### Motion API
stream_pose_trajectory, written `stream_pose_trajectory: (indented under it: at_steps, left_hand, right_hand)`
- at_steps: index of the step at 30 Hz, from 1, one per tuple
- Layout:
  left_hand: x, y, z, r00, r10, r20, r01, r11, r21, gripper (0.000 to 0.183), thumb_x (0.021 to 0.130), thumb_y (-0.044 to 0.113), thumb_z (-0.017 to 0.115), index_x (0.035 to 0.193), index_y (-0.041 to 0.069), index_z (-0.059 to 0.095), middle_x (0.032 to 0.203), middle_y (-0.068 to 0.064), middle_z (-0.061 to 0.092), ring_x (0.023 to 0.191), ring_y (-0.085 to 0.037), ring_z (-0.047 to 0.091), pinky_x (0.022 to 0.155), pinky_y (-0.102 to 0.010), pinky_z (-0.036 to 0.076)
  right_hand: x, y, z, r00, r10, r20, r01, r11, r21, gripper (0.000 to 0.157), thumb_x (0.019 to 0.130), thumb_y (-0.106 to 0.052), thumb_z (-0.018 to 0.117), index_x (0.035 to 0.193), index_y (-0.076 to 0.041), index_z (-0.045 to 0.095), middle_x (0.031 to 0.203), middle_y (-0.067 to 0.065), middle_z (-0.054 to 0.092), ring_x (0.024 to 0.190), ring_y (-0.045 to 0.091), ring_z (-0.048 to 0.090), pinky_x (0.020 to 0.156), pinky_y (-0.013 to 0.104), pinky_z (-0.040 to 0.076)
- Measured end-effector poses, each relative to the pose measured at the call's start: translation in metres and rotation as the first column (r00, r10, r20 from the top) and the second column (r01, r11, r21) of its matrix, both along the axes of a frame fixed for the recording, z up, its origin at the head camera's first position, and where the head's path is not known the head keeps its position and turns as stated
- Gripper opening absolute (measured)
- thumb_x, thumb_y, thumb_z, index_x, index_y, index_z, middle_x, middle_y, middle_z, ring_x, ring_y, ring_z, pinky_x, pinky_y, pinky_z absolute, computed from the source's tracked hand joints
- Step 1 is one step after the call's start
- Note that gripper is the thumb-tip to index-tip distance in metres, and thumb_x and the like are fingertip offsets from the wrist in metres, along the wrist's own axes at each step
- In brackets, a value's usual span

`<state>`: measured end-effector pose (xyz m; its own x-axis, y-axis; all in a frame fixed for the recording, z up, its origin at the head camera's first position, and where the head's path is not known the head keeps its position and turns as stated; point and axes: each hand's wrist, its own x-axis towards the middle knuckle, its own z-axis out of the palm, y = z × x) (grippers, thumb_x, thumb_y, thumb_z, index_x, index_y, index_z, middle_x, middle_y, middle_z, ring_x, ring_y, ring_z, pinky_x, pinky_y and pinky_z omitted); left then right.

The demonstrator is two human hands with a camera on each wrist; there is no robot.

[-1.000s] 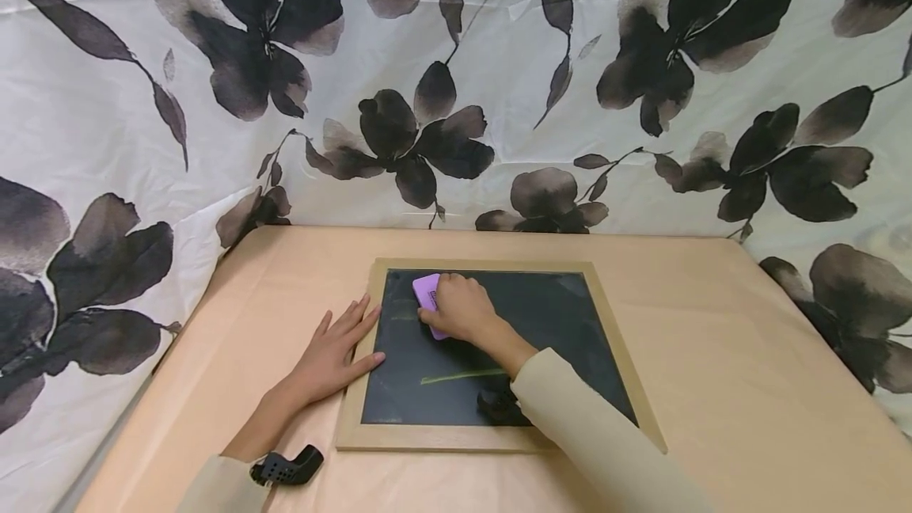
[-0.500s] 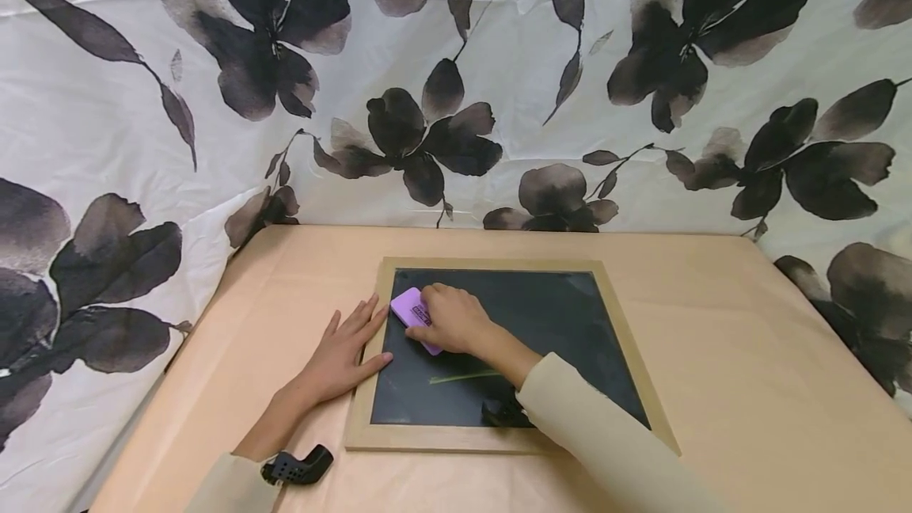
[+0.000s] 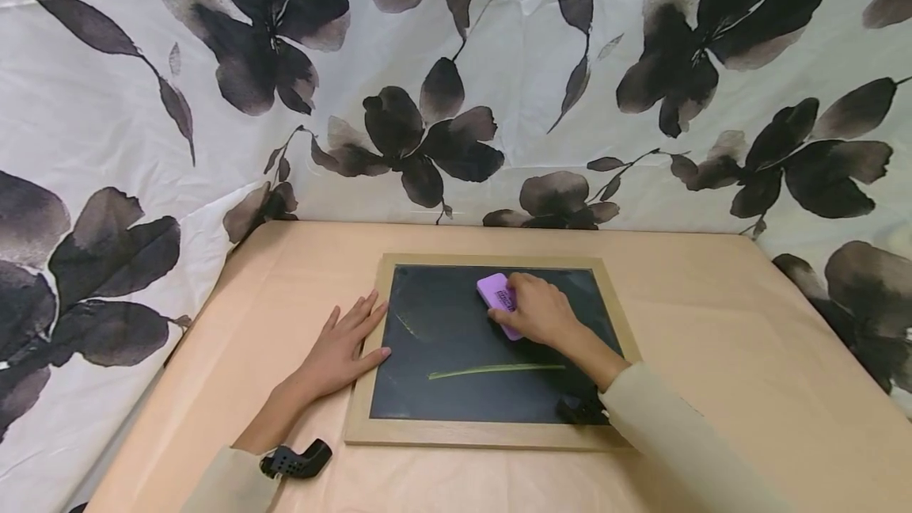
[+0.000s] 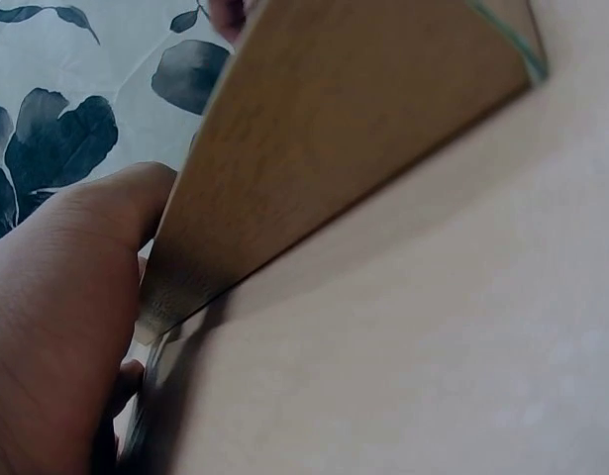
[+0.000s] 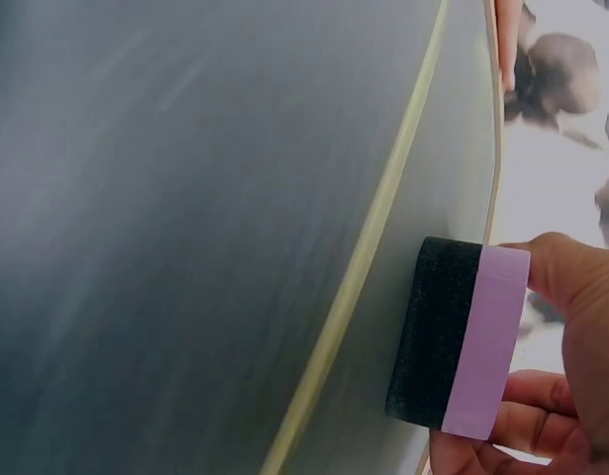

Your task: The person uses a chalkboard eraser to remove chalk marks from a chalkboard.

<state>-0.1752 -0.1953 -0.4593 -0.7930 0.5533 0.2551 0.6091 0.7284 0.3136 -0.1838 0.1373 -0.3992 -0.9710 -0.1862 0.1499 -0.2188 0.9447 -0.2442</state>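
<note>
A small chalkboard (image 3: pixel 442 398) with a light wooden frame lies on the table. My right hand (image 3: pixel 545 311) grips a purple chalkboard eraser (image 3: pixel 493 291) by its sides, over the upper right-centre of the board. In the right wrist view the dark felt of the eraser (image 5: pixel 453 332) faces the board. One yellow-green chalk line (image 3: pixel 499 370) runs across the lower part, and a faint chalk trace (image 3: pixel 406 326) shows at the left. My left hand (image 3: pixel 335 359) rests with fingers extended on the left side of the frame, thumb tip at the dark surface.
The table (image 3: pixel 712 323) has a peach cover. Behind it and at both sides hangs a white cloth (image 3: pixel 541 85) with dark flowers. A black wrist device (image 3: pixel 295 459) sits at the left sleeve. In the left wrist view the wooden frame (image 4: pixel 314 148) fills the top middle.
My right hand first swept the eraser down and left, then carried it right and slightly up. More of the chalk line shows now. The left hand has kept its place on the frame.
</note>
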Motion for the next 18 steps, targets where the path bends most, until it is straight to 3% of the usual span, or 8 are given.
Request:
stream_pose_trajectory:
  at_steps: [10,18]
  left_hand:
    - [0.002,0.0,-0.001,1.0,0.001,0.005,-0.001,1.0,0.003,0.072,0.085,0.054,0.047,0.142,0.015,0.027,0.147,-0.009,0.016,0.131,-0.03,0.019,0.1,-0.056,0.008]
    - [0.002,-0.003,0.001,1.0,-0.01,0.005,0.01,1.0,0.007,0.072,0.085,0.053,0.048,0.142,0.016,0.026,0.147,-0.008,0.015,0.132,-0.029,0.017,0.1,-0.057,0.007]
  right_hand:
    - [0.014,0.072,-0.002,0.993,-0.116,0.012,0.116,0.993,-0.015,0.058,0.07,-0.045,0.07,0.101,0.002,0.057,0.073,0.007,0.053,0.06,0.019,0.049,0.043,0.027,0.038]
    - [0.023,0.079,0.0,0.98,-0.199,0.029,0.2,0.979,-0.043,0.055,0.07,-0.044,0.069,0.095,0.004,0.056,0.072,0.009,0.054,0.057,0.021,0.05,0.042,0.03,0.039]
